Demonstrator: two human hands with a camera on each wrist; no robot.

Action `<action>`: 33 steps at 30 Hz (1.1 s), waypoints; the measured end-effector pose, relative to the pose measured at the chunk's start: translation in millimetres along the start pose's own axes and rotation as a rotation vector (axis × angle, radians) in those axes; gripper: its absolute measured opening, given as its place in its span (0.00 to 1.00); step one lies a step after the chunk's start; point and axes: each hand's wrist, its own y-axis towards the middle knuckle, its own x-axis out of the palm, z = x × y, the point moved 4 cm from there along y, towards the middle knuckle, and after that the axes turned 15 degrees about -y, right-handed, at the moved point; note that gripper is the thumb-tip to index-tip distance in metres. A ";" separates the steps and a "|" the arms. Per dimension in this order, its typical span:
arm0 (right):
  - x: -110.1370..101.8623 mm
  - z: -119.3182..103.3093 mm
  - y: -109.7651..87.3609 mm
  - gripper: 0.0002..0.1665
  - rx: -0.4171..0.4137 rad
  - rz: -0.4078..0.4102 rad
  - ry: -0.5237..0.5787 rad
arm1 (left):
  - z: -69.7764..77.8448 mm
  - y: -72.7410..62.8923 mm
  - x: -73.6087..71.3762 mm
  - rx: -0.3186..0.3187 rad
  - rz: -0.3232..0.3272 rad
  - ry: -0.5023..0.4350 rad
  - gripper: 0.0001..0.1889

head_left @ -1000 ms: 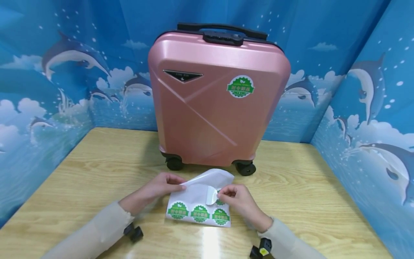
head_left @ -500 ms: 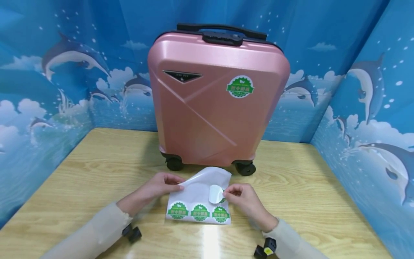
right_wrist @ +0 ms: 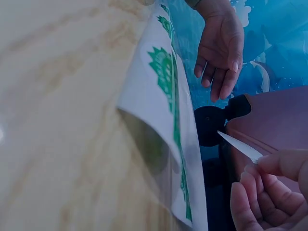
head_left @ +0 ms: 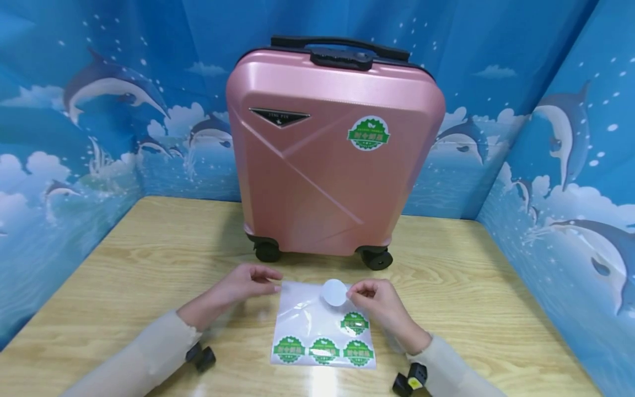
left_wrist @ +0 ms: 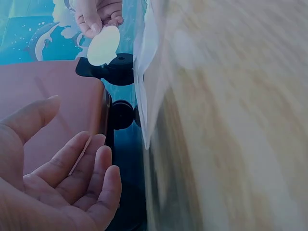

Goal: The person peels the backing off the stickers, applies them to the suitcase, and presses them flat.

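Between thumb and fingers, my right hand [head_left: 379,306] pinches a round sticker [head_left: 334,293] by its edge, its pale back facing up. In the right wrist view that sticker [right_wrist: 240,147] appears nearly edge-on. Below it lies the sticker sheet [head_left: 308,314], glossy and white, with several green printed stickers along its front and right side. My left hand [head_left: 252,286] is at the sheet's back left corner, fingers spread apart with nothing between them. The left wrist view shows that hand [left_wrist: 62,178] with thumb and fingers well apart.
A pink suitcase [head_left: 327,182] stands upright on wheels behind the sheet, with a green sticker [head_left: 369,133] at its upper right. The wooden table [head_left: 149,259] is bordered by blue dolphin-print curtains [head_left: 173,82].
The sticker has come off the sheet with my right hand, which moved slightly right. My left hand has let go of the sheet, and the sheet has dropped flatter and nearer.
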 end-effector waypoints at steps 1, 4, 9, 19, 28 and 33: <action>-0.4 -0.7 0.4 0.04 0.000 0.003 -0.004 | 0.6 0.1 0.2 -0.003 -0.005 0.003 0.20; -1.3 -3.3 1.8 0.04 -0.007 0.008 -0.011 | 3.0 1.2 1.5 -0.015 -0.020 0.015 0.20; -4.3 -8.3 3.4 0.04 -0.034 0.028 -0.008 | 8.7 6.7 7.2 0.012 -0.046 0.023 0.21; -11.9 -20.1 7.2 0.04 -0.097 0.060 0.021 | 26.8 12.3 23.4 0.102 -0.073 0.047 0.19; -17.2 -27.1 10.5 0.03 -0.121 0.101 0.042 | 38.8 13.2 30.2 0.189 -0.088 0.082 0.18; -26.9 -39.5 6.7 0.03 -0.126 0.129 0.041 | 45.7 14.1 33.0 0.205 -0.079 0.090 0.18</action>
